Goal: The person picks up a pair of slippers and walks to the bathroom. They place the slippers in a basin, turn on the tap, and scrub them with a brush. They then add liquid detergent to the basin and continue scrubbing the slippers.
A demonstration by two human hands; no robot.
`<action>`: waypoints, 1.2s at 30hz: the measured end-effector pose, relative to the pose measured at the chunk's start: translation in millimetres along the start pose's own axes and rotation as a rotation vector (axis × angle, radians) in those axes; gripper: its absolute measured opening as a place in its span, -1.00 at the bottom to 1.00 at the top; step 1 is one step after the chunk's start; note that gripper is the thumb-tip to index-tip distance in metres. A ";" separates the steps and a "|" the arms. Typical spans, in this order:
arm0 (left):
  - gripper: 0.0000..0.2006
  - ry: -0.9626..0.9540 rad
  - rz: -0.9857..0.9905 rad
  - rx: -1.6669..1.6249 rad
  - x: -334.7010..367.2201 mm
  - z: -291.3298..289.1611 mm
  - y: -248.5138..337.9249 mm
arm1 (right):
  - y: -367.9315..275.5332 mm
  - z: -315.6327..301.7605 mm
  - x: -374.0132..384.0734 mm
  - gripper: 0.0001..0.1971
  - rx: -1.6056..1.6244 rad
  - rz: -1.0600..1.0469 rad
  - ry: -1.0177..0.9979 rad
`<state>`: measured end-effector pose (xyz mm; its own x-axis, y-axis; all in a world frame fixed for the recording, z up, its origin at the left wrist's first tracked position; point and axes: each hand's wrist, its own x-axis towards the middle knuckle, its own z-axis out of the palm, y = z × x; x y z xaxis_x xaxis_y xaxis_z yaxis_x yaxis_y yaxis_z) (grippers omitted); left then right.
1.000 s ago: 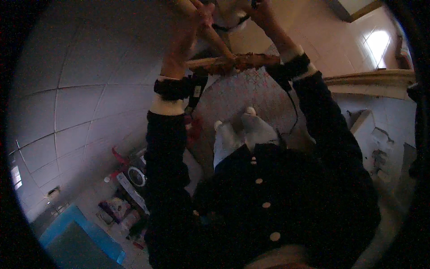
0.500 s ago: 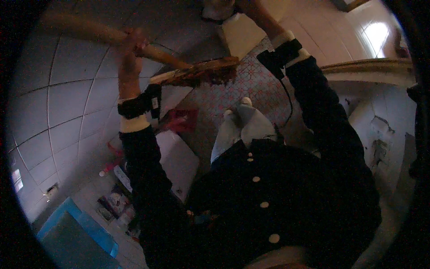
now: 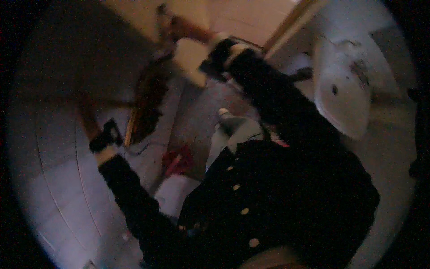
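Observation:
In the dim light my left hand [image 3: 85,107] is closed around the handle of a broom [image 3: 150,96]. The broom's dark bristle head is raised, with its long wooden edge turned nearly upright beside the tiled wall. My right hand [image 3: 179,28] reaches up to the edge of a pale yellowish door or panel [image 3: 190,60]. Its fingers are smeared by motion, so whether they grip the edge cannot be made out. Both wrists carry black strapped devices.
A white washbasin [image 3: 342,96] stands to my right, close to a wooden door frame [image 3: 291,27]. Near my feet lies a red thing like a dustpan [image 3: 178,160], beside a white box or bin [image 3: 177,195]. The tiled wall [image 3: 62,179] runs along my left.
My view has turned to the right. The broom head has swung from nearly level to nearly upright, and my left hand sits lower. The washbasin now shows fully.

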<state>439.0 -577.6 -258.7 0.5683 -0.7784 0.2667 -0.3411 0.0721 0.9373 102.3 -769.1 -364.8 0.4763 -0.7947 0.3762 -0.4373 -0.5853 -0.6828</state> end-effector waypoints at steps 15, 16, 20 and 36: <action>-0.76 0.048 0.008 0.012 67.6 91.1 -41.2 | -20.4 3.1 9.7 -0.72 0.234 0.350 0.003; -0.76 0.057 0.011 0.015 68.4 95.3 -41.7 | -21.3 0.8 12.7 -0.73 0.253 0.361 0.035; -0.75 0.103 0.024 0.033 68.1 107.7 -40.3 | -20.5 -0.9 26.6 -0.76 0.432 0.378 0.076; -0.78 0.115 -0.678 -0.239 -98.2 300.9 -18.0 | 110.9 -70.0 53.4 -0.77 0.777 0.280 -0.546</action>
<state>164.0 -690.1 -369.4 0.6766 -0.6302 -0.3808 0.2794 -0.2588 0.9247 25.8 -887.8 -376.6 0.8039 -0.5908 -0.0690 -0.0593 0.0358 -0.9976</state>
